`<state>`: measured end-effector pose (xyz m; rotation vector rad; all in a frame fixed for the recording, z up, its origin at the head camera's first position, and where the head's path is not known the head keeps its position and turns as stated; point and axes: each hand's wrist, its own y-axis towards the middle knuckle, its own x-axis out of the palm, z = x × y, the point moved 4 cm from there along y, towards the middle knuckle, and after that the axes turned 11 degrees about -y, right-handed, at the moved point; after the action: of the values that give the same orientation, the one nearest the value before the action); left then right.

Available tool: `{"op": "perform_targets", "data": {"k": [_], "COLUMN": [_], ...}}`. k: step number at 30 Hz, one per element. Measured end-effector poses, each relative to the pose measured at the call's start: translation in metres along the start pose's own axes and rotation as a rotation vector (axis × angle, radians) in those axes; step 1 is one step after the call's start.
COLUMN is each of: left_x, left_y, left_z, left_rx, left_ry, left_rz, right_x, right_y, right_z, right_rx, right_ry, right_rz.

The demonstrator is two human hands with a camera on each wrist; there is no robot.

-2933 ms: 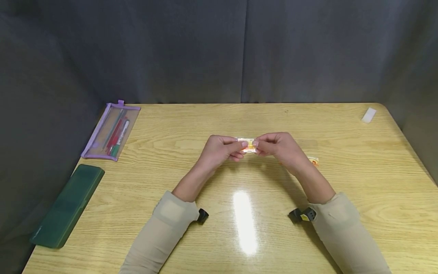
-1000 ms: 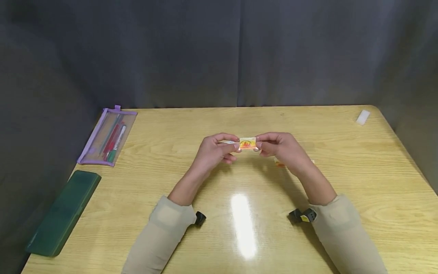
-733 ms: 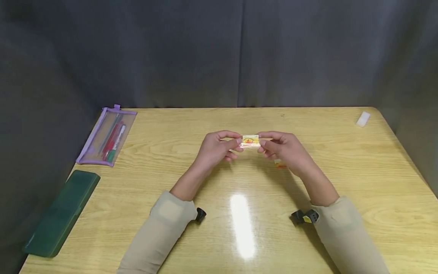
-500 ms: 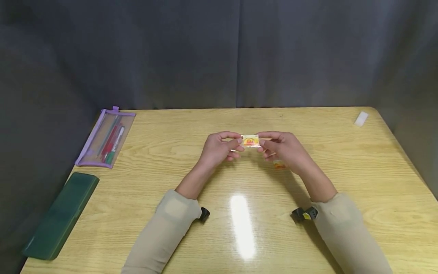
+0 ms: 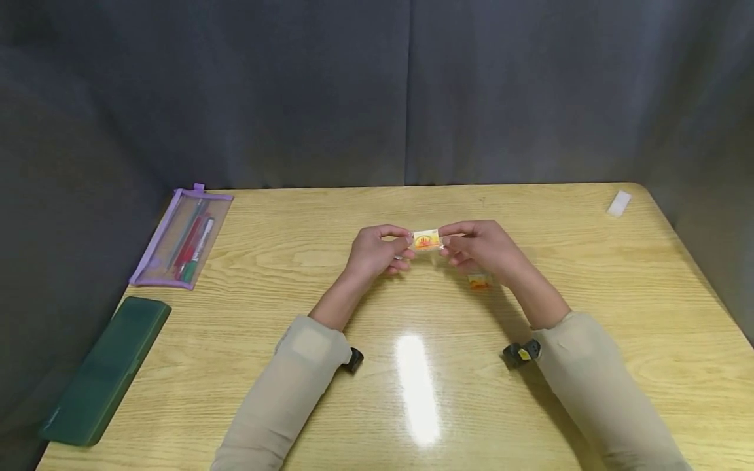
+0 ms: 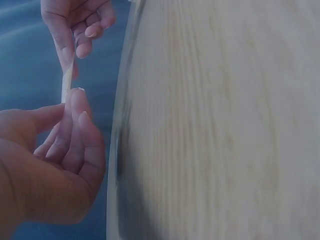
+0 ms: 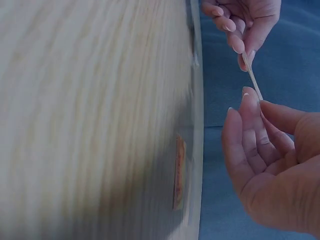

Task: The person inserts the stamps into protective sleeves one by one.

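Observation:
Between both hands, just above the table, is a small thin rectangular piece [image 5: 427, 240], yellow and white with a red print; it could be a small card or a flat packet. My left hand [image 5: 374, 252] pinches its left end between thumb and fingers. At the right end, the thumb and fingers of my right hand [image 5: 480, 247] pinch it too. Both wrist views show the piece [image 7: 253, 77] edge-on and very thin. Under the right hand, a similar yellow and orange printed piece [image 5: 480, 282] lies on the table, partly hidden by the wrist.
A purple-edged mesh pouch [image 5: 154, 243] with several pens lies at the back left of the wooden table [image 5: 283, 392]. In front of it is a dark green case [image 5: 106, 373]. A small white block [image 5: 619, 203] sits near the back right corner.
The piece has turned so its red-printed face shows more fully, and it shifts slightly left in the last half second. Both hands keep their pinch. The right forearm uncovers more of the second piece.

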<state>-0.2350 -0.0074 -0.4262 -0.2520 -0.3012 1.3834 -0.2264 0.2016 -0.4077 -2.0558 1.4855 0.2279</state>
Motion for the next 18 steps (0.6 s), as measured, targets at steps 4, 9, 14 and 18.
{"op": "perform_targets", "data": {"k": [4, 9, 14, 18], "left_x": [-0.001, -0.001, 0.000, 0.001], "left_y": [0.002, 0.004, 0.006, 0.008], "left_z": [-0.001, 0.001, 0.003, 0.004], "left_rx": [-0.008, -0.009, -0.014, -0.011], "left_ry": [0.029, 0.093, 0.157, 0.219], "left_rz": [0.007, 0.014, 0.031, 0.051], "right_x": [0.000, -0.001, -0.001, 0.000], "right_y": [0.004, 0.007, 0.013, 0.018], "right_z": [-0.001, -0.001, 0.000, 0.001], "right_rx": [-0.005, -0.011, 0.007, 0.020], "right_ry": [-0.009, -0.031, -0.063, -0.100], "right_rz": [0.002, 0.000, -0.017, -0.036]}}
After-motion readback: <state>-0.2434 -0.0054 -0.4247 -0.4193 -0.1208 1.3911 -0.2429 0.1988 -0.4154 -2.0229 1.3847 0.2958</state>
